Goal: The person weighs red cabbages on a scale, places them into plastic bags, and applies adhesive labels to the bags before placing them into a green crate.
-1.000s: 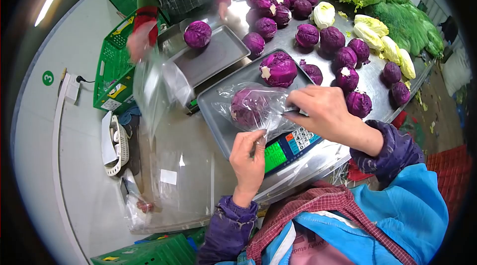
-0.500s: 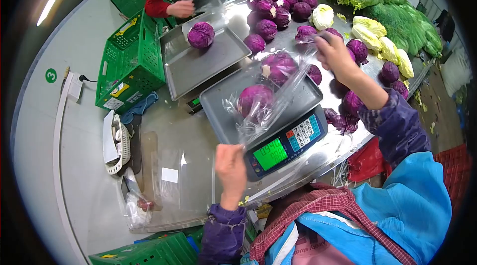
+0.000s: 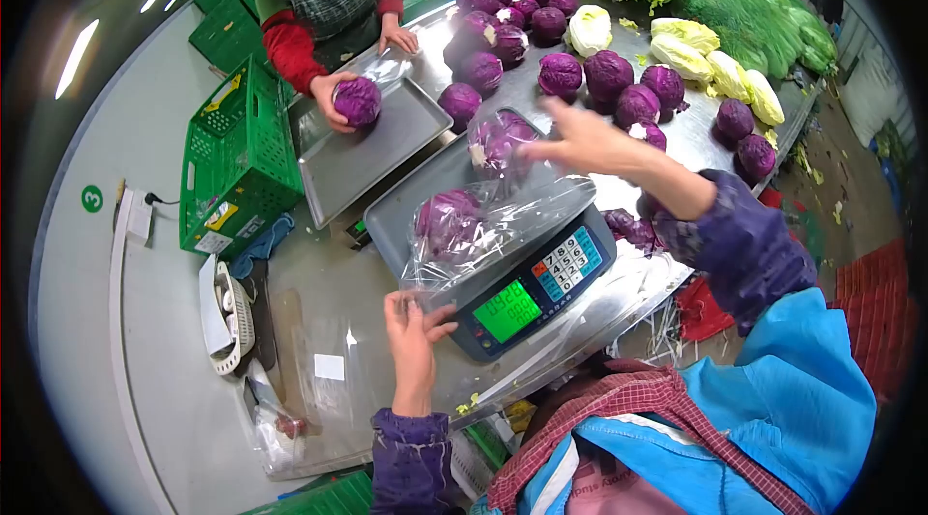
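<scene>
Two purple cabbages lie on the weighing scale's grey pan [image 3: 387, 211] in front of me. Thin clear plastic film [image 3: 527, 215] wraps the nearer cabbage [image 3: 450, 223] and spreads across the pan. The farther cabbage [image 3: 501, 140] also has film over it. My right hand [image 3: 585, 140], a little blurred, reaches over the pan with fingers stretched out, its thumb beside the farther cabbage. By the pan's near left corner is my left hand [image 3: 414, 333], fingers spread, fingertips close under the film's edge. The scale's green display [image 3: 507, 311] is lit.
Across the table a person [image 3: 333, 8] holds a purple cabbage [image 3: 357, 102] over a second scale pan [image 3: 387, 143]. Loose purple cabbages [image 3: 609, 76] and pale Chinese cabbages [image 3: 682, 59] lie beyond my right hand. A green crate [image 3: 237, 162] stands left, near a white basket [image 3: 232, 322].
Both hands have loosened from the film they pulled taut; my right hand has come inward, my left fingers have spread. The other person now grips the cabbage on the second scale.
</scene>
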A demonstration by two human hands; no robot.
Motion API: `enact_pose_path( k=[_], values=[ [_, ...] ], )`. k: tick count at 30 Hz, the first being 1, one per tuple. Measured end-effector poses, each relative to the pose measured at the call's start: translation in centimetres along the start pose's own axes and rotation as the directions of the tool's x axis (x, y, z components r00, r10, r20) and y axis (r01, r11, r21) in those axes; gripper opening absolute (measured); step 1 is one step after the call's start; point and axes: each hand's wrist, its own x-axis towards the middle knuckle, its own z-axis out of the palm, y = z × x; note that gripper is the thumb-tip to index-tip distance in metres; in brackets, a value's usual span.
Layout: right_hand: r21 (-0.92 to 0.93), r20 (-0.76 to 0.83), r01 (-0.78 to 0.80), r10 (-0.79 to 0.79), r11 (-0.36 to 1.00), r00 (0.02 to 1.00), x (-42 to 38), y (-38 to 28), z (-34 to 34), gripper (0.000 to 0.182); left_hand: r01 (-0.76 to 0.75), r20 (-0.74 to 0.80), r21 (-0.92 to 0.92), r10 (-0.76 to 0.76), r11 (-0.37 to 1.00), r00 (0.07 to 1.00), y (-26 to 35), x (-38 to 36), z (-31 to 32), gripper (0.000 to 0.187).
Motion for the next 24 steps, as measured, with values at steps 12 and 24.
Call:
enact_pose_path(
  k=[12, 24],
  values=[
    [0.92, -0.044, 0.055, -0.038, 0.389, 0.998, -3.3, -4.2, 5.5, 0.022, -0.156, -0.051, -0.602, 0.157, 0.784, 0.986, 3.1, 16.3, -3.5, 0.028],
    [0.89, 0.452, -0.455, -0.068, -0.028, 0.889, -10.8, -1.9, 13.3, 0.024, -0.466, 0.315, 0.817, 0.415, 0.338, 0.853, 6.1, -1.7, 6.0, 0.066]
  ],
)
